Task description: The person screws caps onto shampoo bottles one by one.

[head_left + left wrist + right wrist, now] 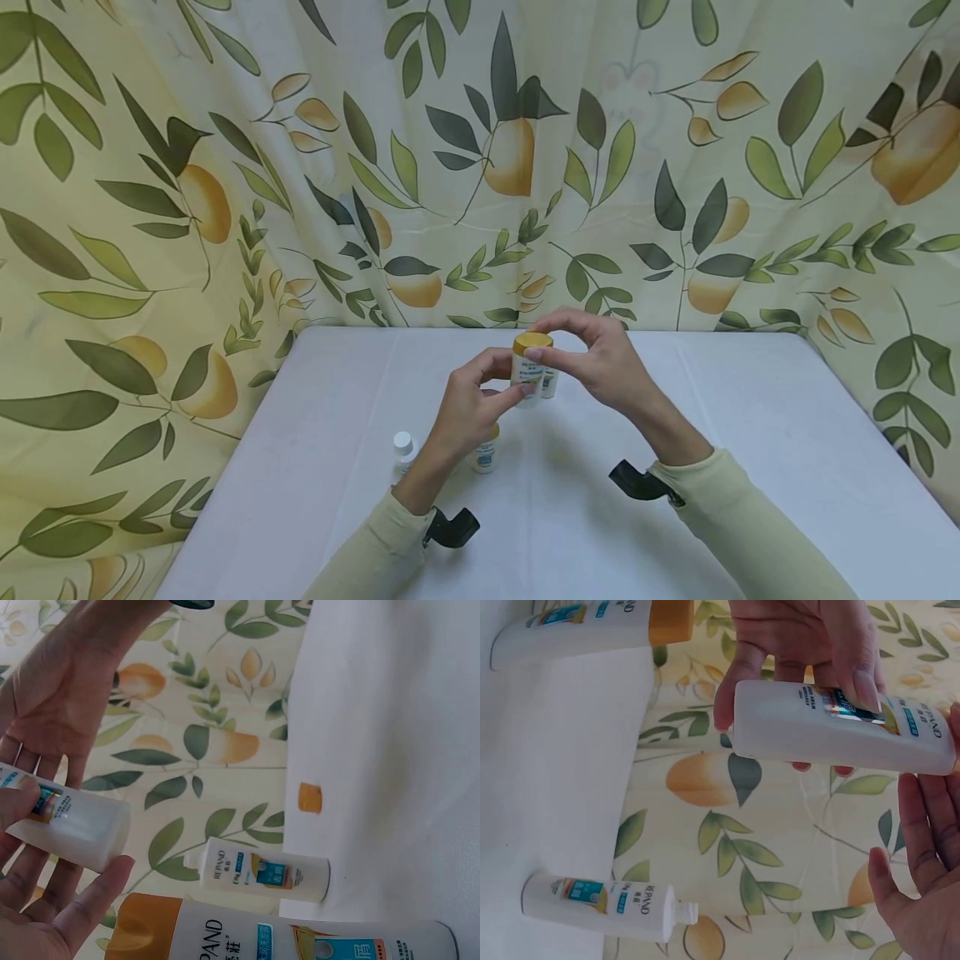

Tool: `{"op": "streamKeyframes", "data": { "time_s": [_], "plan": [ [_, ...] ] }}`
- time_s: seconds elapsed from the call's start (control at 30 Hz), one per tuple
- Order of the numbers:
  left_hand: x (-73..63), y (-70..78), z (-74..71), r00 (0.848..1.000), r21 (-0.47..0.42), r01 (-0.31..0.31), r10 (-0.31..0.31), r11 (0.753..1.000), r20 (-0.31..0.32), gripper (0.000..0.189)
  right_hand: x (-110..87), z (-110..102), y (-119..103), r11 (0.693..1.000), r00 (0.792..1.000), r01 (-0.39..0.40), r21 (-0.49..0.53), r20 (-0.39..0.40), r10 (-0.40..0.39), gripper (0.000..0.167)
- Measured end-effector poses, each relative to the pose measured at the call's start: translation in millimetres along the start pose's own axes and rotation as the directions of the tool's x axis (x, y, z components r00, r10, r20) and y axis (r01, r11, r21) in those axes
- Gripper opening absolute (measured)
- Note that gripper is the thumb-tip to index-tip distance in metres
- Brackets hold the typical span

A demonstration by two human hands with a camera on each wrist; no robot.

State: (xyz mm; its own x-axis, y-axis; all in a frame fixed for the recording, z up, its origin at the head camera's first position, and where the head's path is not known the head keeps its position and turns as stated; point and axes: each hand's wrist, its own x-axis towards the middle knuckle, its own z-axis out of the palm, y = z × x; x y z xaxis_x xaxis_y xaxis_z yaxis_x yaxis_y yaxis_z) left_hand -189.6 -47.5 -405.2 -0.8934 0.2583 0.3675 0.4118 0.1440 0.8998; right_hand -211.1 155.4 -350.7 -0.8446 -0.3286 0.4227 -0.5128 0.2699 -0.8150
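Above the table, my left hand [471, 408] grips a white bottle [528, 367] with a blue label round its lower body. My right hand [611, 367] pinches the yellow cap [533, 340] at its top, thumb in front and fingers behind. In the right wrist view the bottle [780, 727] hangs clear of the table, its neck end covered by the right fingers. Behind it stands a similar white bottle [600, 906] with a bare narrow neck, partly hidden in the head view.
A larger bottle with an orange cap [146, 926] stands beside my left forearm. Left of that forearm is a bottle with a white top [403, 450], partly hidden. A small orange cap-like piece [310, 797] lies on the white table [750, 400]. Behind hangs a leaf-patterned curtain [465, 250].
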Motion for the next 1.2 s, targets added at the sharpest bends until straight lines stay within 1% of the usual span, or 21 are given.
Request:
{"op": "streamKeyframes", "data": {
  "time_s": [0.17,0.33,0.43,0.57,0.73,0.9,1.03,1.2],
  "plan": [
    [-0.5,-0.8,-0.3,1.0,-0.003,-0.014,0.014,1.0,0.003,0.038,0.0,0.8,-0.7,1.0,1.0,-0.003,0.004,0.019,0.003,0.02],
    [-2.0,-1.8,3.5,0.999,-0.021,-0.045,0.045,0.999,-0.024,0.037,-0.9,3.5,-1.4,1.0,1.0,-0.002,-0.01,-0.02,0.001,0.019],
    [-2.4,-1.0,5.2,0.998,-0.019,-0.047,0.046,0.999,-0.035,0.036,-1.0,4.4,-2.0,1.0,0.999,0.0,-0.009,-0.04,0.0,0.019],
    [-2.3,0.3,4.2,0.999,0.017,-0.03,0.031,0.999,-0.031,0.036,-1.3,3.8,-1.8,1.0,1.0,-0.013,-0.004,-0.015,0.013,0.019],
    [-1.4,1.8,1.5,1.0,0.032,-0.003,0.003,0.999,0.0,0.037,-1.6,1.9,0.0,1.0,0.999,-0.011,-0.004,0.034,0.011,0.02],
    [-0.5,3.4,-0.4,0.998,0.014,0.034,-0.035,0.999,0.045,0.038,-2.8,1.1,1.4,1.0,0.999,0.008,-0.012,0.049,-0.008,0.02],
    [0.2,3.8,-1.6,0.993,0.013,0.07,-0.071,0.997,0.093,0.035,-4.9,0.7,2.0,1.0,0.998,-0.004,-0.013,0.061,0.005,0.019],
    [2.3,4.3,-5.2,0.987,0.056,0.088,-0.095,0.995,0.129,0.036,-6.9,0.5,3.9,0.999,0.996,-0.024,-0.021,0.09,0.026,0.017]
  ]
}}
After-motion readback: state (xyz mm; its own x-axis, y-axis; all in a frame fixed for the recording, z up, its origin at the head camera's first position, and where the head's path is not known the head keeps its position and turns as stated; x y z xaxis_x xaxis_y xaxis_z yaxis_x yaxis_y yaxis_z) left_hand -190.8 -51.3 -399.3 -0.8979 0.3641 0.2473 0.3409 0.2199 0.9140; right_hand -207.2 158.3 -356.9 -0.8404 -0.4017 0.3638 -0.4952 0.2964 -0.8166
